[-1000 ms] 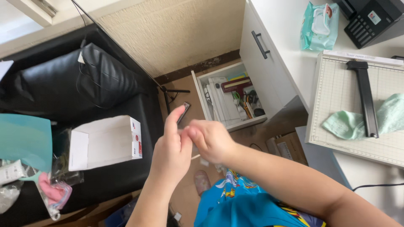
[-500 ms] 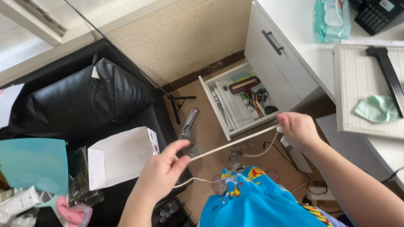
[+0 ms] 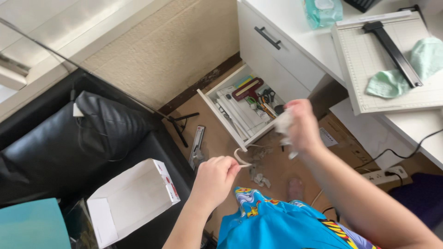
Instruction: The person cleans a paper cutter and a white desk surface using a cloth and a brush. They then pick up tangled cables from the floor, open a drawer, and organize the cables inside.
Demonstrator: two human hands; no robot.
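White open drawer (image 3: 244, 108) holds scissors and papers, my left hand (image 3: 216, 177) pinches a pale strip (image 3: 241, 160), my right hand (image 3: 302, 127) clutches crumpled wrapping (image 3: 282, 123) above brown floor (image 3: 272, 170).

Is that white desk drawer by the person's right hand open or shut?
Open: the lower drawer is pulled out, showing scissors and papers inside.

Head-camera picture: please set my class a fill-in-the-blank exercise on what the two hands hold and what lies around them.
1. The left hand pinches a thin pale ____ that curls into a loop.
2. The right hand is raised in front of an open white ____.
3. On the black sofa lies an open white ____.
4. On the paper cutter rests a crumpled ____ cloth.

Missing words: strip; drawer; box; green
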